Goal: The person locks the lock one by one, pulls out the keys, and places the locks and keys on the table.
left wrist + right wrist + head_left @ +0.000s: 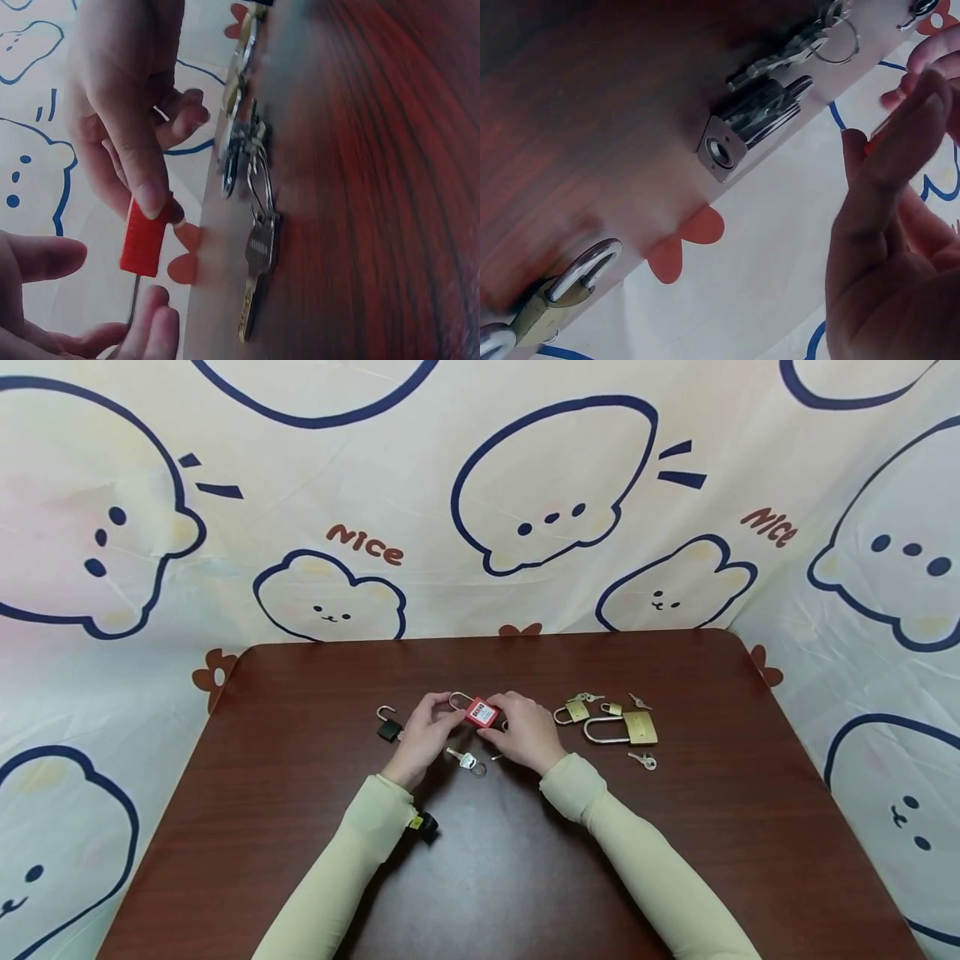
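Note:
A red padlock with a white label hangs between my hands, its shackle pointing to the left. My right hand pinches the red body between thumb and finger, as the left wrist view also shows on the padlock. My left hand has its fingertips right at the shackle and the body's left corner. A metal lock with a round keyhole lies under the right hand, mostly hidden in the head view. Nearest below both hands is a key on a ring.
A black padlock with a raised shackle lies left of my left hand. To the right are a large brass padlock, a medium one, a small one and several keys. A patterned curtain hangs behind the brown table.

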A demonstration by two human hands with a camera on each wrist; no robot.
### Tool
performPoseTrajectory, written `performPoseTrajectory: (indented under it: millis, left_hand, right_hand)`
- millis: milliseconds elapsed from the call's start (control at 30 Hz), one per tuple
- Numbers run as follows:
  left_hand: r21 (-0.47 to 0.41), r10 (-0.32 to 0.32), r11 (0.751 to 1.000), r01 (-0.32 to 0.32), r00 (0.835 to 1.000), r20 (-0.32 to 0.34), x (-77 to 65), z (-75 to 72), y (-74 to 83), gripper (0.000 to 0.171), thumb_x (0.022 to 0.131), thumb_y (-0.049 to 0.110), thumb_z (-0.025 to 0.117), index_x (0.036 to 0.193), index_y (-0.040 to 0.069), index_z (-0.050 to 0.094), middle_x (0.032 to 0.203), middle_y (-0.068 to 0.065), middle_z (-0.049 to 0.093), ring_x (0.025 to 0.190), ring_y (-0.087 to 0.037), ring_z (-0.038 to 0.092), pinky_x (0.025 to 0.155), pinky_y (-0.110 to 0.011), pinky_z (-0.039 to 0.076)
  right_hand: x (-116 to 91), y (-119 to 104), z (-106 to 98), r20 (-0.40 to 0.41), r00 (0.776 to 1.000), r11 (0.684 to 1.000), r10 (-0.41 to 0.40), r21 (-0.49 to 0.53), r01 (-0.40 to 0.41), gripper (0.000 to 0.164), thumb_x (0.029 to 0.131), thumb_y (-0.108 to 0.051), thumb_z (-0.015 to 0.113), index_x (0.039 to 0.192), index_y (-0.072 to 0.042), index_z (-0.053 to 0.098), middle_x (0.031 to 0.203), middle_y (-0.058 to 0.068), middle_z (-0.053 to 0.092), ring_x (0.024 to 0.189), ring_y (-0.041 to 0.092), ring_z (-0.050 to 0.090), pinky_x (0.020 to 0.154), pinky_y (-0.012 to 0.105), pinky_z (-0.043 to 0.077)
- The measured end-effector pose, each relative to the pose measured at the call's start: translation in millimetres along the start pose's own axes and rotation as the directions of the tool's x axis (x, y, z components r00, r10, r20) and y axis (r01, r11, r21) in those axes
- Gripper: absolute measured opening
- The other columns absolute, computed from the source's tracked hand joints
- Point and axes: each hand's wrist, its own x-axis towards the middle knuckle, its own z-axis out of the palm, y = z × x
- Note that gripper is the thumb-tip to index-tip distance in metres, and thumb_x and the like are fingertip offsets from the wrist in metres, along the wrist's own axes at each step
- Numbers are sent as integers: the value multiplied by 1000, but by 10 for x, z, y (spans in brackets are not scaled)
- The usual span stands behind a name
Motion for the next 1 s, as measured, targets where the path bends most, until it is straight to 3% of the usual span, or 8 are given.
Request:
performPoseTrajectory:
  millis: [167,233,467,1000]
  left_hand:
    - [242,9,970,-15,1000,26,13,-12,-36,57,94,27,63,138,-3,46,129,-23,53,114,-29,57,95,-47,50]
    - [288,11,957,-25,999,48,7,-10,-45,58,94,29,63,138,-5,47,132,-23,48,115,-31,56,97,-48,50]
    - [300,17,953,-51,993,116,-5,18,-36,52,96,27,60,136,-5,51,133,-23,48,116,-29,56,96,-48,51]
    - [275,51,958,-78,993,102,12,-9,-60,51,96,23,60,137,-4,50,135,-23,49,122,-31,53,103,-50,47]
  right_hand:
    - [15,9,21,73,997,1000,22,-14,-21,42,77,-34,81,114,-17,70,101,4,63,79,21,62,63,42,54]
    - [16,12,43,99,995,999,23,-29,-20,41,77,-32,82,113,-17,70,100,4,62,79,20,62,64,41,54]
    - [38,-20,102,147,989,997,-9,-68,19,37,78,-31,80,112,-20,71,96,3,65,79,20,62,64,42,55]
    - [61,-65,114,183,983,993,26,-117,-4,46,71,-39,85,110,-20,71,99,2,69,84,20,64,67,44,56]
